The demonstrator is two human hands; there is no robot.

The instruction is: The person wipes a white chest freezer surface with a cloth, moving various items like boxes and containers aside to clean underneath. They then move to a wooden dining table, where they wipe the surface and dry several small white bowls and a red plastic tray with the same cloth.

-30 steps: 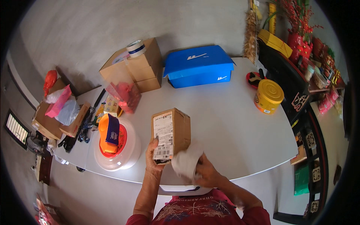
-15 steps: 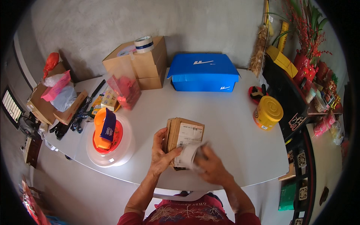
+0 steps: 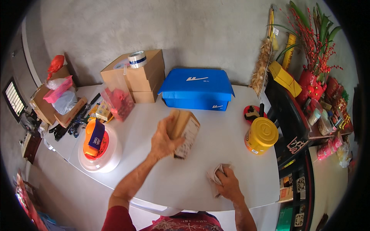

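Grey plastered wall behind a pale bench [image 3: 216,154] crowded along its far edge. Left hand [image 3: 163,138] raised over the bench middle, fingers clamped around a small brown cardboard box [image 3: 186,133] with a printed label on one face; box tilted, lifted clear of the surface, closed, contents not visible. Right hand [image 3: 227,183] low on the bench near the front edge, fingers bunched on a crumpled pale cloth [image 3: 214,174] pressed to the surface. Blue lidded shoebox [image 3: 197,89] shut, just beyond the held box. Stacked cardboard cartons [image 3: 138,79] to its left, a roll of clear tape [image 3: 137,59] on top. Clear red-tinted container [image 3: 117,103] in front of the cartons, holding something red, too blurred to tell what. Yellow lidded canister [image 3: 261,135] at right, closed. White round tub [image 3: 101,154] at left, carrying an orange object with a dark blue piece across it. Open carton [image 3: 50,104] at far left holds plastic bags and a pink basket.
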